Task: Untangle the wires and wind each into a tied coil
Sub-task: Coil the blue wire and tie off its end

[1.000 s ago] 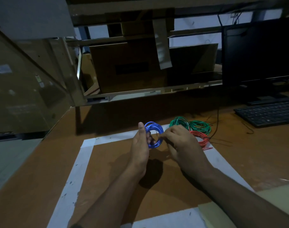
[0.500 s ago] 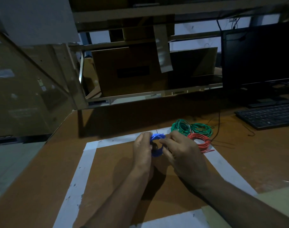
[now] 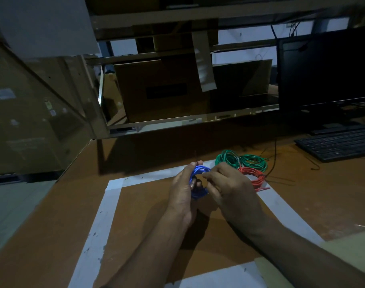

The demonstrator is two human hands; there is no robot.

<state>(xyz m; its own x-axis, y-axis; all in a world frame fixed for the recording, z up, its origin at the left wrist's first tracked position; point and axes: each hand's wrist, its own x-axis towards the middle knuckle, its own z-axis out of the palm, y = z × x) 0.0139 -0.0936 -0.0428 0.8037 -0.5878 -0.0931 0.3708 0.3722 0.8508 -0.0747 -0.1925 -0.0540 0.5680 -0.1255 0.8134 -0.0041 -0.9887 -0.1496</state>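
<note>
standing on edge between both palms, the blue coil (image 3: 199, 179) is gripped by the left hand (image 3: 182, 196); the right hand (image 3: 229, 190) pinches its near-top rim.

Both forearms enter from the lower edge and converge toward the centre. The left hand (image 3: 182, 190) is set edge-on, palm facing right, fingers curled around the blue wire coil (image 3: 198, 177), with the fingertips showing at the top of the coil. The right hand (image 3: 231, 188) is positioned just beside it, back of the hand facing up, fingers bent inward and pinching at the coil's right side. The two hands are near each other, almost touching.
</note>
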